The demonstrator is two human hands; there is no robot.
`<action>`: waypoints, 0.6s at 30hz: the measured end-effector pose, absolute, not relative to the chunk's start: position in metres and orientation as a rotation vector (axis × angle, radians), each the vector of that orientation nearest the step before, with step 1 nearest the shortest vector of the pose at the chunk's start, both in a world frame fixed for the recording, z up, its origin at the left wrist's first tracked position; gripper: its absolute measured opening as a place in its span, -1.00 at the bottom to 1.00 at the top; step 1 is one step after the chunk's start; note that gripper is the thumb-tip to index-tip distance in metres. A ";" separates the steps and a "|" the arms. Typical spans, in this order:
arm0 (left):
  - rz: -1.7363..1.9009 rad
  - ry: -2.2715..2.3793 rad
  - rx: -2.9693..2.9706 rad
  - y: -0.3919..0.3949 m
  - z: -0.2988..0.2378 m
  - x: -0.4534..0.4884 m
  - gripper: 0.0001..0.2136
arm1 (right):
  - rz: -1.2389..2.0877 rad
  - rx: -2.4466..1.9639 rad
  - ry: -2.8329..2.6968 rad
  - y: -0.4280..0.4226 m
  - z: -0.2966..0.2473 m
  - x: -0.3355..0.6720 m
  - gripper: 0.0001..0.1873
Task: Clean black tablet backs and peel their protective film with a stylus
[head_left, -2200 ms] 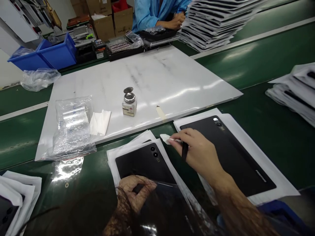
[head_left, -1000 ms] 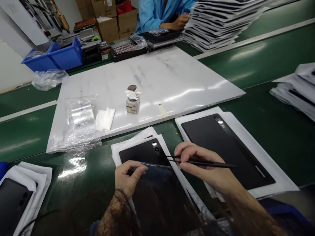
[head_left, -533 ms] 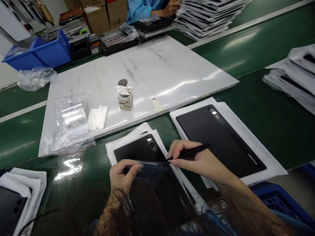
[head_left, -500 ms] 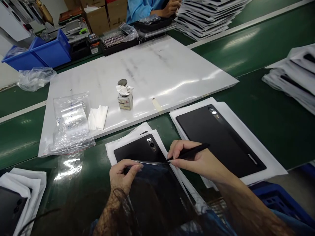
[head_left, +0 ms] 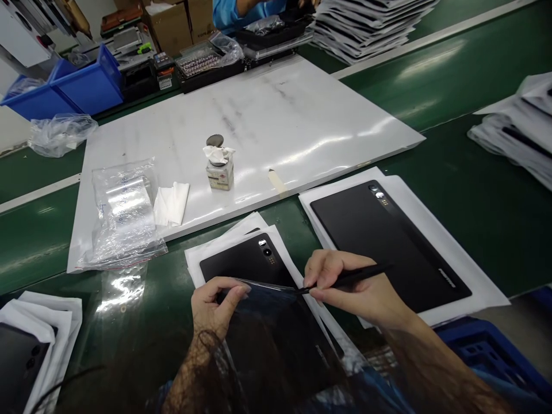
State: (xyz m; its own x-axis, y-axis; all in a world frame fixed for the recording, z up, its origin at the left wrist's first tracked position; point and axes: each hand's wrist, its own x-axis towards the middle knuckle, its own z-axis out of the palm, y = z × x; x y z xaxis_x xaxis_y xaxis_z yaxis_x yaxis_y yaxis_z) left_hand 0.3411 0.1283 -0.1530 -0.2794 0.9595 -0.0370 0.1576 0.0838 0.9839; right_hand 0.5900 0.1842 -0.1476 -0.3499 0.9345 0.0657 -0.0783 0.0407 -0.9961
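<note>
My left hand (head_left: pixel 214 307) pinches one corner of a clear film (head_left: pixel 271 286) between thumb and fingers. My right hand (head_left: pixel 356 287) is closed around slim black tweezers (head_left: pixel 366 274), whose tips meet the film's other upper corner. The film's edge is stretched between both hands, raised over a black tablet back (head_left: pixel 233 259). Near that tablet's top corner sits a camera cluster (head_left: pixel 267 252). White sheets (head_left: pixel 196 270) lie beneath it. Hair and shadow obscure the tablet's lower part. Just beyond my right hand, a second black tablet back (head_left: pixel 366 224) rests on white wrapping.
On the white board (head_left: pixel 302 115) stand a small bottle with tissue (head_left: pixel 219 172), a folded wipe (head_left: pixel 171 204) and a clear plastic bag (head_left: pixel 127 213). Wrapped tablets (head_left: pixel 38 345) lie at the left, more stacks (head_left: pixel 517 126) at the right. A co-worker's blue sleeve (head_left: pixel 226 14) shows behind.
My right hand and the tweezers have shifted slightly right and down. The left hand stays nearly in place on the film. The co-worker's arm has moved, and the view has tilted a little.
</note>
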 end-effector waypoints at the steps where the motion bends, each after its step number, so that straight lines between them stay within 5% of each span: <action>1: 1.278 1.571 1.142 0.129 -0.152 0.341 -0.93 | 1.452 -0.899 -1.439 0.183 -0.149 0.591 -0.67; 18: 1.164 1.652 1.324 0.126 -0.156 0.342 -0.96 | 1.435 -1.146 -0.695 0.204 -0.208 0.531 -0.54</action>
